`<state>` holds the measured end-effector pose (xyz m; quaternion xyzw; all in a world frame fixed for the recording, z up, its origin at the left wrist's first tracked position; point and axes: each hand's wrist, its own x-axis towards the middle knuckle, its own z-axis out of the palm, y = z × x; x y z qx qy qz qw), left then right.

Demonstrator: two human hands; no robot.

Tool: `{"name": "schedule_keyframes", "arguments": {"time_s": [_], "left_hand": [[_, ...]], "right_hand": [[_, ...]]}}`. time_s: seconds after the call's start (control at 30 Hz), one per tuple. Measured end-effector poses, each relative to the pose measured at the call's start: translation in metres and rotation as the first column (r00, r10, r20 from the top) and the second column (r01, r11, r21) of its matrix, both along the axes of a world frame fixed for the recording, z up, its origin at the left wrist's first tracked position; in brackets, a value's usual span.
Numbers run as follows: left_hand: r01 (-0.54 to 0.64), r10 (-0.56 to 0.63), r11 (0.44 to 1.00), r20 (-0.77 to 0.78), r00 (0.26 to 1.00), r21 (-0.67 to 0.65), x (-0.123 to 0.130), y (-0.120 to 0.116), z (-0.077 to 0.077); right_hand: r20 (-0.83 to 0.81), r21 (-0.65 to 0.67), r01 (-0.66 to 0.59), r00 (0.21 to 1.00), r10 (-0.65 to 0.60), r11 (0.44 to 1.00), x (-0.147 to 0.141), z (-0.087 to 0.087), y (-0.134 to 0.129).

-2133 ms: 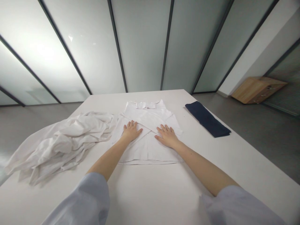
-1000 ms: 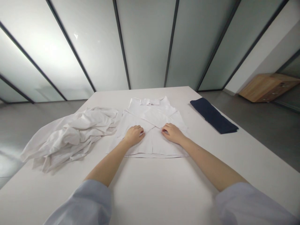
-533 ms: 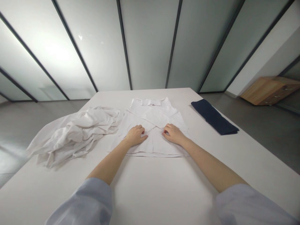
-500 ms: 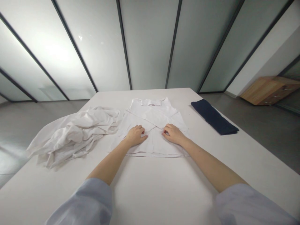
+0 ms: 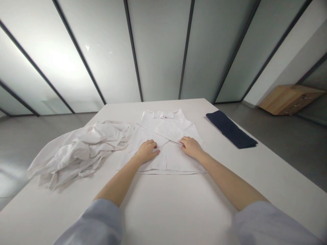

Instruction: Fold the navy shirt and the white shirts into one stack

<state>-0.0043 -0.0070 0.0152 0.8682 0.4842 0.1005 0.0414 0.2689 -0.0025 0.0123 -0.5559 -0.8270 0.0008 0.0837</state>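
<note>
A white shirt lies spread on the white table, its collar toward the far edge and its sleeves folded across the front. My left hand rests on the shirt's left half, thumb and fingers apart, holding nothing. On the right half, my right hand has its fingers curled at the edge of the crossed sleeve, and the cloth is pinched there. Its thumb is mostly hidden under the fingers.
A crumpled heap of white cloth lies on the table's left side. A folded dark navy cloth is near the right edge. Beyond the table stand frosted glass panels and a wooden cabinet.
My right hand has shifted slightly to the right, with its fingers now at the sleeve edge. My left hand stays nearly in place. The view has tilted slightly.
</note>
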Motion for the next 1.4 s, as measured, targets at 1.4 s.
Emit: {"name": "schedule_keyframes", "arguments": {"time_s": [1.4], "left_hand": [[0.182,-0.181,0.982,-0.011,0.983,0.047,0.019,-0.009,-0.002]], "right_hand": [[-0.154,0.028,-0.388,0.909,0.388,0.921,-0.029,-0.003,-0.023]]}}
